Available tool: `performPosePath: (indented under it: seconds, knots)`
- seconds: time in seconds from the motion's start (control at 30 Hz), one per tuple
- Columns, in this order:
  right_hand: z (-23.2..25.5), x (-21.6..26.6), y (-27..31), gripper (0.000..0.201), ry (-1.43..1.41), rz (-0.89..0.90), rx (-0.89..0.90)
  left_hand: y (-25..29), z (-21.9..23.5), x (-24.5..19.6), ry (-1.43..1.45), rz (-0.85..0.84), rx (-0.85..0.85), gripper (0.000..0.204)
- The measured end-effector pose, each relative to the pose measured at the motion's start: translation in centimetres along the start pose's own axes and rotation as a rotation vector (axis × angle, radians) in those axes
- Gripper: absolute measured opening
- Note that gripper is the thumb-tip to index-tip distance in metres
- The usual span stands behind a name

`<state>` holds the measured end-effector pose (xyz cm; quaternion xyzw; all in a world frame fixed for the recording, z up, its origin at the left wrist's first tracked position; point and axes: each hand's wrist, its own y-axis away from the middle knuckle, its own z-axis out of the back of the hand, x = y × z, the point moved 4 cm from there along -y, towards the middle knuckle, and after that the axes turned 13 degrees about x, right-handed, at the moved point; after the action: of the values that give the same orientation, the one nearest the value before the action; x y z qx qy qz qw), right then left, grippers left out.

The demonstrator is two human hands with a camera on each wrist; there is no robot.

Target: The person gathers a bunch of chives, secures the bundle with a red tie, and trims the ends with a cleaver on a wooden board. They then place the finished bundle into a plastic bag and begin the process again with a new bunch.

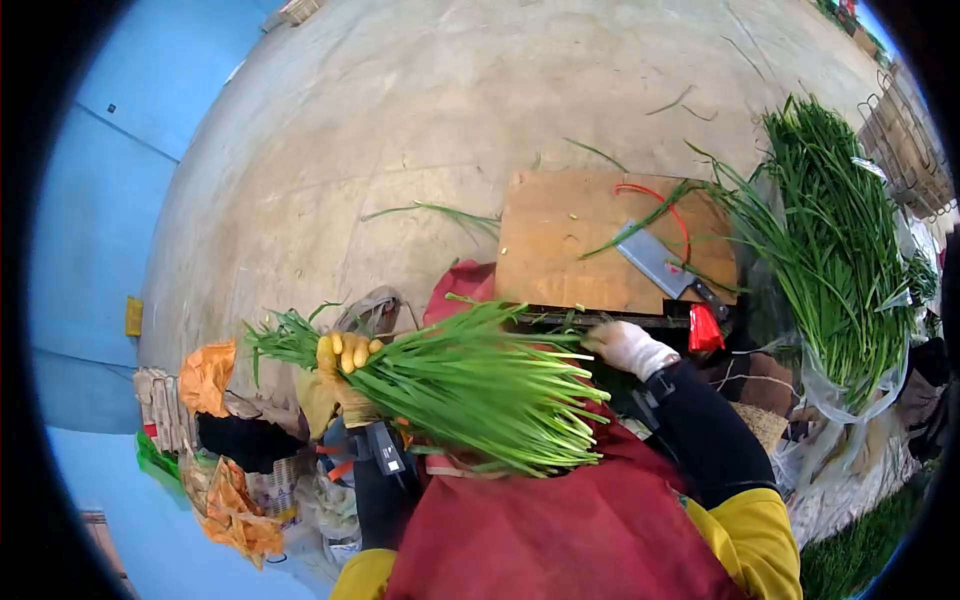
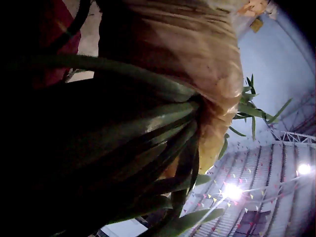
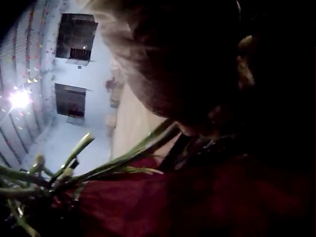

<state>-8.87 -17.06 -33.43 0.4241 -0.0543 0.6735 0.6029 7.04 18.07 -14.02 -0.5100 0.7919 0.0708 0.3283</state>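
Observation:
In the head view, a large bundle of green leafy stalks (image 1: 490, 390) lies across the red apron, its pale ends fanned to the right. My left hand (image 1: 345, 375), in a yellowish glove, grips the bundle near its leafy end; in the left wrist view stalks (image 2: 163, 116) pass through that gloved hand (image 2: 197, 64). Just beyond the pale ends, my right hand (image 1: 632, 350), in a white glove, has curled fingers pinching a few thin stalks. Those stalks (image 3: 118, 160) run to the dark underside of the hand (image 3: 148, 64) in the right wrist view; its fingertips are hidden.
A wooden board (image 1: 560, 240) ahead holds a cleaver (image 1: 655, 262), a red band (image 1: 675, 215) and loose stalks. More greens (image 1: 840, 230) are heaped in clear plastic at the right. Orange bags (image 1: 235, 510) and cloths lie at the left, beside a blue wall (image 1: 100, 220).

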Motion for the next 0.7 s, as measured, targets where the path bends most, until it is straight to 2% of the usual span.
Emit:
performPosePath:
  seconds: [0.03,0.07,0.1,0.13,0.2,0.27,0.33,0.4,0.47,0.53,0.6,0.63,0.7]
  knots:
    - [-0.1,0.4,1.3,0.031,0.363,0.052,0.166,0.0,0.5,0.1,0.027,-0.008,0.028,0.023]
    - [-0.3,-1.0,3.5,0.027,0.163,-0.344,0.377,0.2,0.7,0.0,0.053,-0.012,0.055,0.023]
    - [-3.7,-4.9,4.1,0.025,0.27,-0.305,0.414,0.3,0.8,-0.1,0.053,-0.002,0.074,0.023]
    - [-3.8,-4.8,5.0,0.029,0.278,-0.345,0.54,0.3,0.8,-0.3,0.054,0.007,0.094,0.022]
    - [-1.2,-2.2,5.3,0.036,0.199,-0.342,0.504,0.2,1.0,-0.3,0.06,0.017,0.12,0.022]
    - [1.4,-0.5,3.5,0.044,-0.011,-0.092,0.078,0.3,1.3,-0.3,0.066,0.021,0.132,0.022]
    - [6.0,3.1,1.1,0.045,-0.138,-0.184,0.085,0.2,-0.2,-0.2,0.036,0.011,0.056,0.023]
    - [9.2,6.1,-0.4,0.053,-0.116,-0.135,-0.007,-0.1,-0.4,-0.1,0.022,0.014,0.046,0.024]
    - [8.5,5.7,-4.5,0.06,-0.008,-0.031,-0.049,-0.1,0.5,-0.5,0.02,0.042,0.091,0.024]
    - [9.2,9.3,-6.2,0.051,0.082,0.161,-0.089,-0.2,1.0,-0.6,0.029,0.039,0.118,0.024]
    - [8.9,12.5,-7.1,0.05,-0.023,0.271,-0.163,0.0,1.5,-0.6,0.036,0.032,0.122,0.024]
    - [8.6,12.9,-7.4,0.042,-0.067,0.277,-0.179,0.0,1.6,-0.6,0.039,0.027,0.121,0.025]
    - [8.0,12.5,-8.6,0.036,-0.117,0.268,-0.05,-0.1,1.7,-0.7,0.042,0.027,0.121,0.025]
